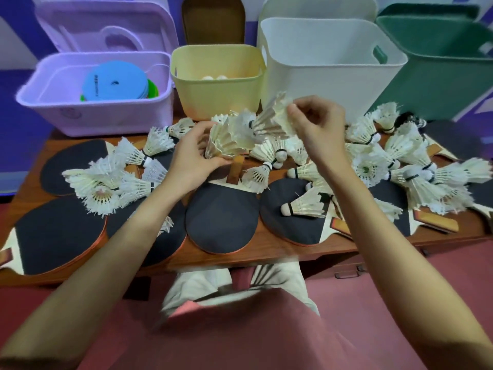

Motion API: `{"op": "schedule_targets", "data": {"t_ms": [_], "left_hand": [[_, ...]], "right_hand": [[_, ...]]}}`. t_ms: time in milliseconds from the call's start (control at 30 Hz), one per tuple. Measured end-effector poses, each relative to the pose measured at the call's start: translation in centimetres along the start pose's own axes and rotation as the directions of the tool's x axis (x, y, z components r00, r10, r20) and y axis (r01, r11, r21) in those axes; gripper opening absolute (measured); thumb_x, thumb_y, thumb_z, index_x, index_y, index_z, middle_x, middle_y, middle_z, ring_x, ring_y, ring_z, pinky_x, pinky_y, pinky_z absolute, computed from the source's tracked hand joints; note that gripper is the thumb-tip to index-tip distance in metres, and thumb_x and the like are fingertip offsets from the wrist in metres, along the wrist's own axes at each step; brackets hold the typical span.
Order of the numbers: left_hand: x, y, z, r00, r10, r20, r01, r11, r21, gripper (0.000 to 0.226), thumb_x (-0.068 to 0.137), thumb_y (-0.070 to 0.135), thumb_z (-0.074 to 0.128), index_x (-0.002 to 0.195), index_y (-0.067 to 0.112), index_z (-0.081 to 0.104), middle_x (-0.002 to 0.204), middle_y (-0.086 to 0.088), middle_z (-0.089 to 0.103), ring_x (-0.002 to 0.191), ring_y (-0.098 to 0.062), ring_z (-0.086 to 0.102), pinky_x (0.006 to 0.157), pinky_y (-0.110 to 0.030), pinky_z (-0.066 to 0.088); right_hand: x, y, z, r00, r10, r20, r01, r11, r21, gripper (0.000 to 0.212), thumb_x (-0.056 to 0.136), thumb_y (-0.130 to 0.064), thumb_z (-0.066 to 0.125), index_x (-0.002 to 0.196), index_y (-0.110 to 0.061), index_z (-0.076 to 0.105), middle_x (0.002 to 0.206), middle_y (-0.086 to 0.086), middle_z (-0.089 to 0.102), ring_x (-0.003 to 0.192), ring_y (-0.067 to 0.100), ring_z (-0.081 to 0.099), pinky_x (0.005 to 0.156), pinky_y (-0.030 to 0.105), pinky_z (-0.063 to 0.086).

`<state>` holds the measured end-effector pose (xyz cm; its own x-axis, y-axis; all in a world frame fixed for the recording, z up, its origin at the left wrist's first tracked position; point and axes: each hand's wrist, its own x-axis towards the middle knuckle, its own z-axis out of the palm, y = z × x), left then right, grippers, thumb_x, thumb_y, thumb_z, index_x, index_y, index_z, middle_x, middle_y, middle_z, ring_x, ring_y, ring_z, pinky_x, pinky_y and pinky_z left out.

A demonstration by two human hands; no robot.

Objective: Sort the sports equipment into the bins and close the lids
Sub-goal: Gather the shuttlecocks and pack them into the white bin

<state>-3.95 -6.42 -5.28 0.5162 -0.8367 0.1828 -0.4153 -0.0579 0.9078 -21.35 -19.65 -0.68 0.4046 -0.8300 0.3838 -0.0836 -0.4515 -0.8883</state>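
Note:
Several white feather shuttlecocks [370, 169] and black table-tennis paddles [222, 222] cover the wooden table [280, 253]. My left hand [193, 158] grips a bunch of shuttlecocks [232, 140] just above the pile. Slightly higher, in front of the white bin [330, 65], my right hand [317, 129] pinches another shuttlecock [274, 116] by its feathers. Four bins stand open along the back: purple [106, 113] with flat discs [114, 80], yellow [216, 102] with white balls [214, 78], white, and green [437, 84].
The lids lean upright behind the bins: purple [106, 28], brown [213, 20], white [317, 6] and green [426, 10]. Paddles overhang the table's near edge at the left. My knees and a pink garment are below the table edge.

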Motion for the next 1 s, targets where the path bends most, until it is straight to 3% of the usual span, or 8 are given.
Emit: {"op": "schedule_targets", "data": {"t_ms": [133, 233, 300, 433, 567, 733, 833, 1000], "left_hand": [[3.5, 2.0, 1.0, 0.995, 0.077, 0.07, -0.082, 0.993, 0.085, 0.07, 0.062, 0.001, 0.085, 0.125, 0.011, 0.056, 0.112, 0.001, 0.064, 0.105, -0.014, 0.061, 0.096, -0.031, 0.05], [7.3, 3.6, 1.5, 0.985, 0.115, 0.127, -0.135, 0.977, 0.164, 0.071, 0.061, 0.013, 0.086, 0.125, 0.015, 0.057, 0.115, 0.001, 0.064, 0.107, -0.017, 0.061, 0.096, -0.041, 0.05], [10.1, 5.2, 1.9, 0.981, 0.137, 0.138, -0.161, 0.97, 0.182, 0.072, 0.059, 0.02, 0.087, 0.124, 0.018, 0.058, 0.117, 0.001, 0.063, 0.104, -0.018, 0.062, 0.093, -0.042, 0.052], [15.7, 8.7, 3.5, 0.971, 0.194, 0.142, -0.225, 0.941, 0.251, 0.063, 0.064, 0.014, 0.086, 0.121, 0.015, 0.059, 0.114, 0.001, 0.062, 0.096, -0.012, 0.06, 0.087, -0.031, 0.052], [21.6, 11.1, 6.0, 0.957, 0.226, 0.182, -0.276, 0.903, 0.331, 0.058, 0.066, 0.02, 0.085, 0.118, 0.014, 0.061, 0.106, 0.004, 0.062, 0.096, -0.015, 0.059, 0.078, -0.025, 0.047], [28.9, 10.7, 10.8, 0.945, 0.115, 0.307, -0.237, 0.887, 0.397, 0.051, 0.063, 0.023, 0.087, 0.099, 0.001, 0.06, 0.098, -0.017, 0.066, 0.085, -0.033, 0.064, 0.069, -0.044, 0.057], [32.2, 9.4, 13.5, 0.924, 0.025, 0.383, -0.234, 0.828, 0.51, 0.045, 0.059, 0.032, 0.089, 0.08, 0.012, 0.054, 0.076, -0.008, 0.053, 0.068, -0.022, 0.051, 0.058, -0.034, 0.041], [35.8, 6.7, 16.4, 0.811, -0.2, 0.55, -0.209, 0.779, 0.591, 0.06, 0.065, 0.028, 0.087, 0.116, 0.016, 0.056, 0.101, -0.005, 0.05, 0.09, -0.021, 0.048, 0.074, -0.026, 0.039]], "right_hand": [[2.8, 0.8, 0.0, 0.998, 0.002, 0.065, 0.005, 0.994, -0.107, 0.008, 0.088, -0.017, 0.064, 0.085, -0.012, 0.07, 0.069, -0.004, 0.064, 0.062, 0.003, 0.055, 0.06, 0.021, 0.046], [5.8, 0.8, -1.6, 0.999, -0.031, 0.024, 0.035, 0.985, -0.169, 0.021, 0.088, -0.02, 0.059, 0.074, -0.01, 0.069, 0.053, -0.012, 0.046, 0.047, -0.001, 0.035, 0.052, 0.019, 0.031], [8.3, 0.8, -2.8, 0.998, -0.043, 0.042, 0.052, 0.974, -0.221, 0.041, 0.093, -0.027, 0.05, 0.058, -0.005, 0.054, 0.052, 0.001, 0.033, 0.052, 0.005, 0.027, 0.053, 0.027, 0.024], [13.3, 0.6, -4.4, 0.997, -0.039, 0.063, 0.052, 0.977, -0.207, 0.075, 0.087, -0.056, 0.033, 0.068, 0.015, 0.049, 0.063, 0.014, 0.042, 0.06, 0.018, 0.037, 0.057, 0.033, 0.03], [18.3, 1.6, -6.1, 1.0, 0.012, -0.003, -0.012, 0.979, -0.202, 0.05, 0.099, -0.046, 0.031, 0.062, -0.015, 0.042, 0.061, 0.002, 0.044, 0.062, 0.014, 0.043, 0.063, 0.031, 0.036], [25.3, 5.8, -7.8, 0.991, 0.12, 0.057, -0.095, 0.941, -0.326, 0.058, 0.098, -0.044, 0.038, 0.089, 0.009, 0.061, 0.079, 0.016, 0.054, 0.073, 0.021, 0.05, 0.061, 0.034, 0.042], [28.2, 8.8, -8.3, 0.948, 0.285, 0.144, -0.206, 0.891, -0.404, 0.037, 0.099, -0.032, 0.043, 0.096, 0.001, 0.059, 0.089, 0.015, 0.053, 0.075, 0.022, 0.055, 0.057, 0.028, 0.049], [31.6, 12.2, -7.2, 0.847, 0.464, 0.258, -0.221, 0.75, -0.623, 0.025, 0.096, -0.023, 0.043, 0.094, -0.002, 0.056, 0.087, 0.016, 0.051, 0.073, 0.024, 0.05, 0.058, 0.029, 0.041]]}}
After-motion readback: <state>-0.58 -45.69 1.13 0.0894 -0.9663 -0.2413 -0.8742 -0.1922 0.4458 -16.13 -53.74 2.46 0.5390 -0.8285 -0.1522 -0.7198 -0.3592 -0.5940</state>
